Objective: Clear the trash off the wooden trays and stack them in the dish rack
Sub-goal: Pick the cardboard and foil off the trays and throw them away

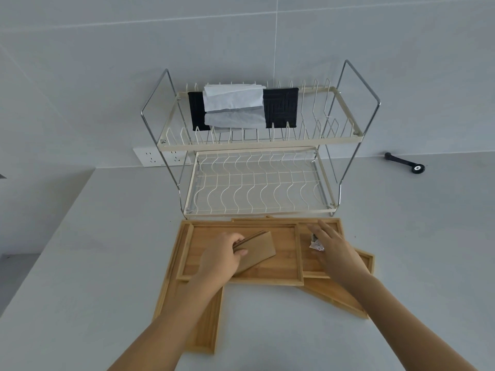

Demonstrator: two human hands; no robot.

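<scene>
Grey tabletop (267, 330) carries overlapping wooden trays (284, 253), dish rack (257, 180) just beyond; clearing is underway; left hand (219, 257) grips folded cardboard (257, 250); right hand (334, 245), fingers spread, reaches crumpled wrapper (316, 245); next, pinch and lift both away.

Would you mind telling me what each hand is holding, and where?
Left hand grips the brown cardboard sleeve at its left end. Right hand covers a crumpled wrapper; whether it grips it cannot be told.

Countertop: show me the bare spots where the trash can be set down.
Bare countertop lies left of the wooden trays, and more right of them, below the black tool. It is crowded in front of the dish rack, where overlapping trays and both hands sit.
</scene>
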